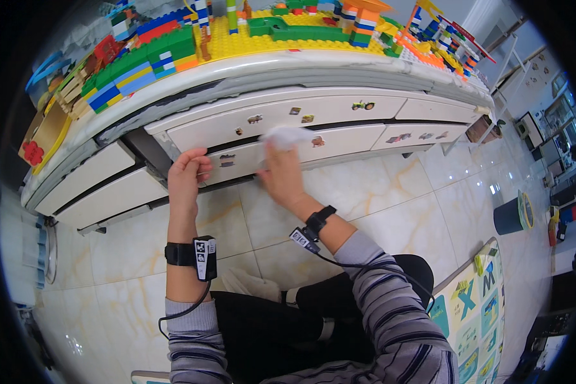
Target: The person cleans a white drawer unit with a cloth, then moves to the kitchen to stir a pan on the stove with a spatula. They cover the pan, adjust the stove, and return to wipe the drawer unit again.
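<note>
My right hand (284, 173) presses a white cloth or tissue (288, 138), blurred, to the front of a white cabinet, at the gap between an upper drawer (288, 108) and a lower drawer (345, 141). To the left, my left hand (188, 175) is beside the lower drawer's left end, fingers curled; whether it touches the drawer I cannot tell. Small stickers dot the drawer fronts, among them a green tractor sticker (363, 105) and a brown animal sticker (318, 141). Part of the lower drawer is hidden behind my right hand.
Toy building bricks (146, 62) and a yellow baseplate (293, 33) stand on the cabinet's marble-look top (249, 65). On the tiled floor (393, 192) are a dark bin (511, 216) and a printed play mat (470, 307) at the right. Cables run from both wrist devices.
</note>
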A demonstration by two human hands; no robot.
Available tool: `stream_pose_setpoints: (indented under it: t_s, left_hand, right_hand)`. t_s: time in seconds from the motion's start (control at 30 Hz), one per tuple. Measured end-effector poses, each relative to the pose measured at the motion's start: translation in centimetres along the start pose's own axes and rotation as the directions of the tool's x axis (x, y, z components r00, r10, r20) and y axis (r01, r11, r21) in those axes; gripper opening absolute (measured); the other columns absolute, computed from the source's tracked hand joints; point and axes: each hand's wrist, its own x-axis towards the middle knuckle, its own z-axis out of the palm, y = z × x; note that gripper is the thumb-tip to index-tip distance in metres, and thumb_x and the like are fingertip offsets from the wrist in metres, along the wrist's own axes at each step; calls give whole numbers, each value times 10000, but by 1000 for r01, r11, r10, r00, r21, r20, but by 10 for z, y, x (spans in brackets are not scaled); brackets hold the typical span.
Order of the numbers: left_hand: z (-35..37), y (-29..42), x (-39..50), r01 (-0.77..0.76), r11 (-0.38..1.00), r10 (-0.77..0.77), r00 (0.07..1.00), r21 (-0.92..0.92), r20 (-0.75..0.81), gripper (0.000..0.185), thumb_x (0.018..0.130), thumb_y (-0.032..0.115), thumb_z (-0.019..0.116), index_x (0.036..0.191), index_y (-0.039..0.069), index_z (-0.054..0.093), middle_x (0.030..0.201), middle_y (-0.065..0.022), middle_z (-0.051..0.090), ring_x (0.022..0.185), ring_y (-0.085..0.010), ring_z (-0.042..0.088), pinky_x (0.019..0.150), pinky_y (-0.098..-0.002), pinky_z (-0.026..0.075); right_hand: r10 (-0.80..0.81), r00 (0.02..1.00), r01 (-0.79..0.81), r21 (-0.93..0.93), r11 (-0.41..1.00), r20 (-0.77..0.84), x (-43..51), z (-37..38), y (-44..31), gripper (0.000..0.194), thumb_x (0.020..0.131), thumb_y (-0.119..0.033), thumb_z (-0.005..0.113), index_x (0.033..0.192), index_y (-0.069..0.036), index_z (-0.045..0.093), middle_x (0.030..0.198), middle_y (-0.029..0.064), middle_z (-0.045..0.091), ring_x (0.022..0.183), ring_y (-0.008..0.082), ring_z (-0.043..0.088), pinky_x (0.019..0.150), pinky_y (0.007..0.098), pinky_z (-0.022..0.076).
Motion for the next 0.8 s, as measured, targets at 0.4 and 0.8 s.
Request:
stream_pose_setpoints:
  t_s: [0.4,0.8]
  left_hand:
    - [5,-8,-7,-49,994,44,998,93,50,228,927,67,418,1007,72,631,829,26,622,712,-51,559,640,-193,438]
    - [-30,-12,-15,-72,995,70,997,63,36,223,920,67,415,1018,68,615,819,26,613,705,-47,554,637,-182,436]
  right_hand:
    - [-270,963,256,-326,910,3,20,-65,69,271,774,-73,523,1040,-86,576,930,78,551,914,263,532,922,398,410]
    - [241,846,-395,-255,883,-475,-7,-103,176,231,732,11,553,960,-20,558,944,167,538,905,364,517,806,461,407]
